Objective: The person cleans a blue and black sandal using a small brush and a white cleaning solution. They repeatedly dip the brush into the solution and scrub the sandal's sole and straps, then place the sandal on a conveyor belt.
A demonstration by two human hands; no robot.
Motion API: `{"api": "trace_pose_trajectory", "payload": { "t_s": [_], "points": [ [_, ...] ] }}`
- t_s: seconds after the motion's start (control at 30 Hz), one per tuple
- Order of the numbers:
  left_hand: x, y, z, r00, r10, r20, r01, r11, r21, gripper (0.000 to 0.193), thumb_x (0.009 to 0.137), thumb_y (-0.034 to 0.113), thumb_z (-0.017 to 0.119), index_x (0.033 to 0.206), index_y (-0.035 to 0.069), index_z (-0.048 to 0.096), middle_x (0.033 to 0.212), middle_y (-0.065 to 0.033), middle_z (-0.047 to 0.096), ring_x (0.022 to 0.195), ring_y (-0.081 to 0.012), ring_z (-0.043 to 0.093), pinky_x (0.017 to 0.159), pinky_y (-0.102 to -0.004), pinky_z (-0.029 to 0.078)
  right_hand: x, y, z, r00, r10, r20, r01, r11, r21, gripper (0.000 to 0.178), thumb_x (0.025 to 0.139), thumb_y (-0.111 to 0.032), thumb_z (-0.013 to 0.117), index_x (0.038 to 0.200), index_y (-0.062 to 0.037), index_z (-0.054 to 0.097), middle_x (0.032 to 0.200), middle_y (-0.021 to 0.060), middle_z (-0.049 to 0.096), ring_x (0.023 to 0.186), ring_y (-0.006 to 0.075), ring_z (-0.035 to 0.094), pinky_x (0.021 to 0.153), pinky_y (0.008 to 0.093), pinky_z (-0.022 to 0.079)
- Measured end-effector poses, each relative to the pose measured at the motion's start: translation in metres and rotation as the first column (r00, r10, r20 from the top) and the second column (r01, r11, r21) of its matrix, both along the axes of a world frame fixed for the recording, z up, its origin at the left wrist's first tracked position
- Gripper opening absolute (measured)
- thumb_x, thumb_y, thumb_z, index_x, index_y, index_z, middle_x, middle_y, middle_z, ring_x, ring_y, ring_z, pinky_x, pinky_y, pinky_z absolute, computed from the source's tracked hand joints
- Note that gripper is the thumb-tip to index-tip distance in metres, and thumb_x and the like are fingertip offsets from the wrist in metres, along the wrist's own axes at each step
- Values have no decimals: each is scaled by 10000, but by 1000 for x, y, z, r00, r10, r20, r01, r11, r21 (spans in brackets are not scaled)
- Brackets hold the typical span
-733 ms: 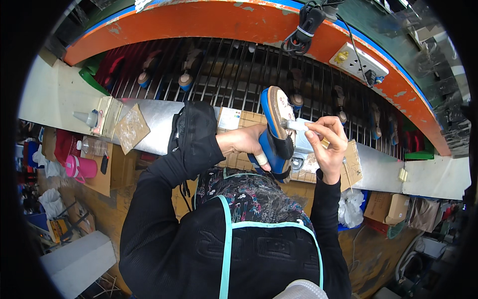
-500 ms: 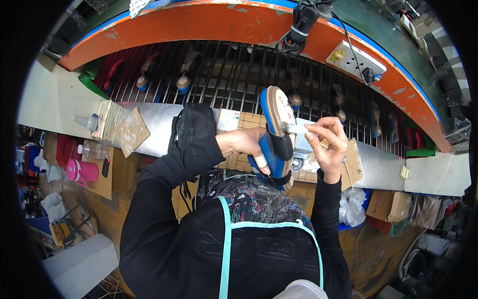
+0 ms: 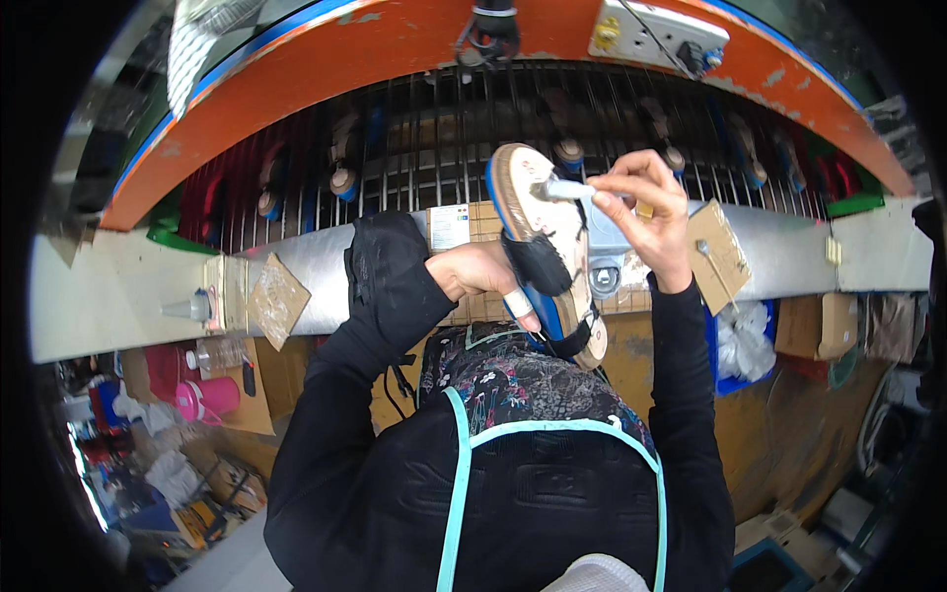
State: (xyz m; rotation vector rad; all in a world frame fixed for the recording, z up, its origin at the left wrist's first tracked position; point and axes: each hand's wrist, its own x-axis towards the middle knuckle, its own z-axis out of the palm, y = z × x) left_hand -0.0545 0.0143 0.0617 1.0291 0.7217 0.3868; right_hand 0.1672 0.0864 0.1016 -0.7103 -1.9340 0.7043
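Observation:
A sandal (image 3: 567, 222) with a cream face, black straps and blue along its side is tilted up over the metal ledge. My left hand (image 3: 485, 271) is closed round its left side, the thumb wrapped in pale tape. Between the thumb and fingers of my right hand (image 3: 646, 212) is a small white-handled brush (image 3: 570, 189). The brush's grey end appears to touch the cream face near its upper end. Below the sandal, a black strap (image 3: 574, 338) sticks out toward my patterned apron (image 3: 533, 390).
Beyond the ledge (image 3: 789, 237) runs a rack of metal rods (image 3: 434, 148) carrying several shoes. Behind it is an orange panel (image 3: 395, 54) with a socket strip (image 3: 659, 41). A cardboard piece (image 3: 715, 242) with a stick lies to the right, another (image 3: 279, 301) to the left.
My view has shifted. The sandal is turned so more of its cream face shows, and the brush has moved toward the sandal's upper end. Both hands keep their hold.

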Motion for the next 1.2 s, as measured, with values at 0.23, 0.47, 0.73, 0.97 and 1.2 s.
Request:
{"api": "trace_pose_trajectory", "payload": {
  "t_s": [0.23, 0.47, 0.73, 0.97, 1.2],
  "points": [
    [-32, -29, -27, 902, 426, 72, -430, 902, 39, 925, 581, -74, 842, 1394, 14, 409, 1302, -151, 562, 1188, -288, 565, 1005, -417, 474, 82, -72, -92, 957, -272, 102, 290, 873, -393, 160, 763, -105, 764, 921, -74, 760, 839, 33, 615, 785, 129, 576, 663, 268, 441],
    [-34, -26, -32, 409, 365, 836, -293, 920, -258, 1241, 508, 675, 817, 1432, 52, 269, 1278, -288, 484, 1099, -424, 541, 904, -512, 478, 107, -113, -184, 498, -606, 621, 780, 626, -14, 128, 805, -278, 724, 863, -169, 760, 812, 21, 635, 743, 206, 593, 766, 390, 300],
    [-34, -27, -32, 414, 443, 795, -290, 892, -346, 1216, 559, 848, 629, 1400, 19, 337, 945, -113, 539, 789, -220, 529, 824, -365, 367, 92, -98, -209, 497, -655, 569, 700, 690, 184, 72, 787, -227, 717, 821, -168, 741, 774, 21, 582, 731, 199, 593, 749, 408, 297],
    [-35, -34, -42, 503, 468, 726, -418, 867, -270, 775, 894, 514, 583, 1436, 29, 316, 1086, -75, 571, 848, -167, 581, 894, -398, 389, 101, -103, -220, 602, -536, 593, 745, 644, -174, 168, 836, -285, 675, 822, -133, 743, 814, 78, 664, 719, 251, 610, 775, 430, 359],
    [-20, -52, -24, 594, 718, 362, -658, 693, -295, 1002, 810, 821, 365, 1354, -20, 393, 1066, -249, 580, 834, -262, 645, 590, -340, 567, 118, -103, -229, 912, -405, 59, 186, 282, -941, 211, 900, -230, 661, 885, -24, 705, 706, 1, 629, 604, 77, 516, 546, 230, 378]
  ]
}}
